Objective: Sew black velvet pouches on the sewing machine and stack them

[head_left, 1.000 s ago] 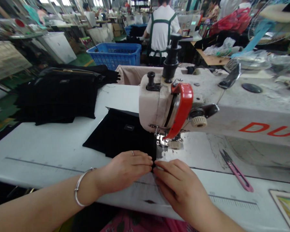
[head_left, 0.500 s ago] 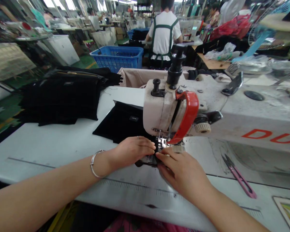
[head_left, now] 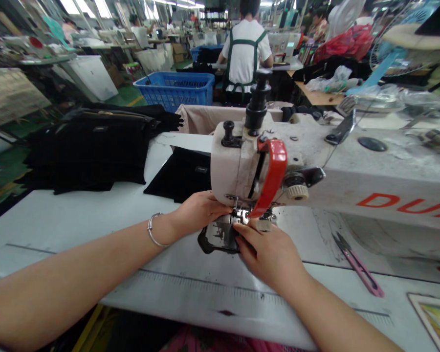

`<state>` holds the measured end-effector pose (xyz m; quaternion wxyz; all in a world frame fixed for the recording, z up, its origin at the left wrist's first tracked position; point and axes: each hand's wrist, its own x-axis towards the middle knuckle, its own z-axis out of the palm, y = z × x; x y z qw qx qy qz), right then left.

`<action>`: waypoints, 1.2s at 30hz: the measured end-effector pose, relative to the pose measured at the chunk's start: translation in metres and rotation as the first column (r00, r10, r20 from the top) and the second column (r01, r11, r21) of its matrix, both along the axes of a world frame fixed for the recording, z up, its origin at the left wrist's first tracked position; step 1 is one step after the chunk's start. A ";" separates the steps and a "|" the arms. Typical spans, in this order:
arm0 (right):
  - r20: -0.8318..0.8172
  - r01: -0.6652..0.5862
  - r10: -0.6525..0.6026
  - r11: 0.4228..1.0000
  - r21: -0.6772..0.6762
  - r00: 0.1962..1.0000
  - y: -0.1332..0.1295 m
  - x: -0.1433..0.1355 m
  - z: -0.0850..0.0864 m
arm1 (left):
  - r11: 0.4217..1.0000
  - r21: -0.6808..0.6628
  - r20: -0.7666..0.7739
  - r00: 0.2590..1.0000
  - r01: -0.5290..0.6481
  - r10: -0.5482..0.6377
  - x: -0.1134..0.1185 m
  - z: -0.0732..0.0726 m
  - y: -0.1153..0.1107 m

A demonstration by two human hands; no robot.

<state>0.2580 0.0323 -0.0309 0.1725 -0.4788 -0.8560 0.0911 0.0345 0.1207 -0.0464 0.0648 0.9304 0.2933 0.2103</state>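
The black fabric piece (head_left: 181,173) with a small label lies flat on the sewing machine's bed, and part of it is hidden behind the machine head (head_left: 227,161). My left hand (head_left: 200,211) rests at its near edge, fingers stretched toward the presser foot (head_left: 241,214). From the other side, my right hand (head_left: 269,249) reaches in with its index fingertip at the metal needle plate (head_left: 220,235). Its thumb sits a little apart below. Both hands look open, with fingertips close to the lit needle area. Whatever is under the right fingertips is hidden.
A tall pile of black fabric pieces (head_left: 84,151) stands left. Pink-handled thread snips (head_left: 359,266) lie right of my right hand. The red guard (head_left: 273,178) hangs over the needle. Beyond are a blue basket (head_left: 176,90) and a seated co-worker (head_left: 245,54).
The fabric piece has moved away from me, so its near edge is by the needle and more needle plate shows. My left hand went forward with it. The view shifted slightly.
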 end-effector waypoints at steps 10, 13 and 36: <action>-0.006 0.006 -0.006 0.999 0.044 1.000 0.000 -0.002 -0.001 | 0.999 -0.025 0.005 0.999 -0.042 0.042 0.000 0.007 -0.003; -0.013 0.005 -0.005 0.999 0.034 1.000 0.000 -0.002 -0.001 | 0.998 -0.020 -0.001 0.999 -0.053 0.053 0.000 0.006 -0.003; -0.020 -0.003 0.004 1.000 0.024 1.000 -0.003 -0.001 0.002 | 0.983 -0.172 -0.207 0.978 -0.064 0.028 -0.005 0.053 -0.013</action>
